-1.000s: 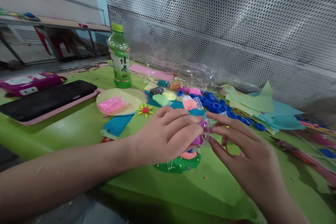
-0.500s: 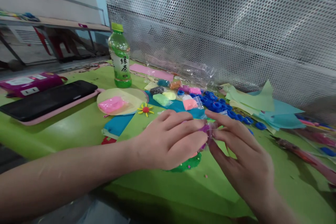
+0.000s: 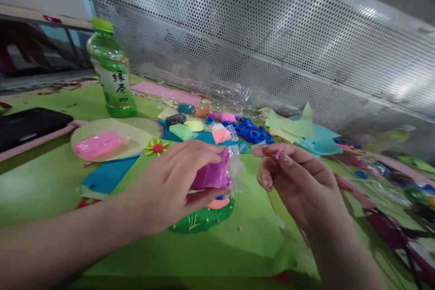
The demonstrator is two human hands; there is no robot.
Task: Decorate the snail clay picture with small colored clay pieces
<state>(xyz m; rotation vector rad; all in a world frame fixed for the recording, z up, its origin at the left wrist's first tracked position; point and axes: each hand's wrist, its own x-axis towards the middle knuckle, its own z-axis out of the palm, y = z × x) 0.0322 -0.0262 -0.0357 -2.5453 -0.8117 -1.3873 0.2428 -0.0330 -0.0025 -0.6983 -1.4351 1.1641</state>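
My left hand [image 3: 180,181] grips a clear bag of purple modelling clay [image 3: 212,172], its crinkled mouth turned to the right. Apart from it, my right hand [image 3: 299,181] pinches a tiny bit of purple clay [image 3: 277,154] between thumb and forefinger. Below the bag lies a light green paper sheet [image 3: 251,235] bearing a dark green clay patch [image 3: 204,221] with small dots and pale grass lines. The upper part of that picture is hidden by my left hand. A yellow clay flower with a red centre [image 3: 157,148] shows just beyond my left wrist.
A green tea bottle [image 3: 113,72] stands at back left, near a black phone [image 3: 34,127]. Pink bagged clay [image 3: 100,144] rests on a cream paper oval. Several bagged clays and blue rings [image 3: 253,131] lie ahead, before a perforated metal panel [image 3: 238,31]. Paper scraps [image 3: 295,124] sit right.
My hands have come apart: the right one has drawn away from the bag with a small purple piece. The bag now shows more fully in my left hand. The view has swung right.
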